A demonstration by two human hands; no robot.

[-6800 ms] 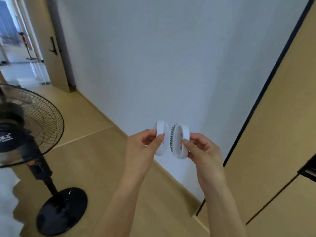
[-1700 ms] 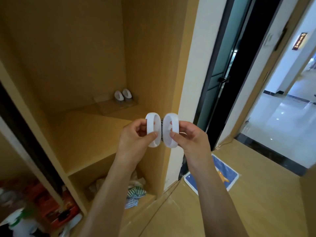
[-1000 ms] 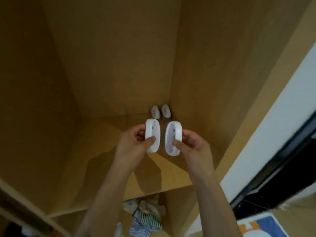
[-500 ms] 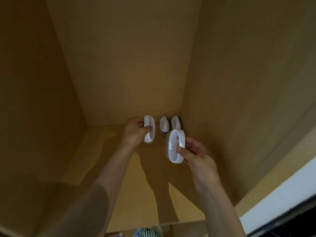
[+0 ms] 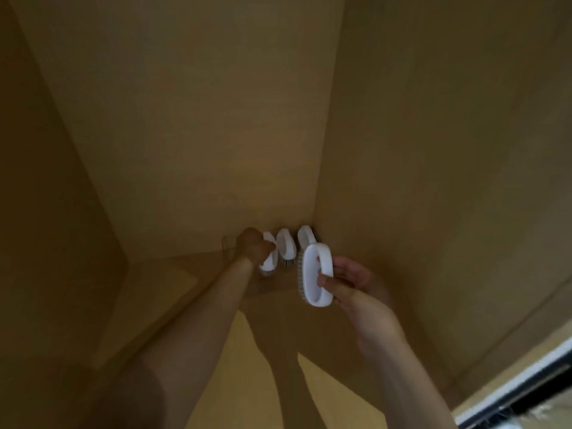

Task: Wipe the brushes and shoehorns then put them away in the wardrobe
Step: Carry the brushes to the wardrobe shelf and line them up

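Deep inside the wardrobe, my left hand (image 5: 253, 246) grips a white oval brush (image 5: 269, 261) at the back of the wooden shelf (image 5: 173, 292), low against it beside two white brushes. One of those (image 5: 286, 246) stands right next to it, the other (image 5: 305, 235) in the back right corner. Nearer to me, my right hand (image 5: 349, 283) holds a second white oval brush (image 5: 315, 275) on edge above the shelf, bristles facing left, thumb across its loop handle.
Wooden wardrobe walls close in on the left, back (image 5: 198, 125) and right (image 5: 448, 181). A clear low tray edge (image 5: 227, 246) shows just left of my left hand. A dark door frame strip (image 5: 526, 394) sits at the bottom right.
My left hand has reached further back and lowered its brush beside the two stored ones. My right hand has stayed in front with its brush.
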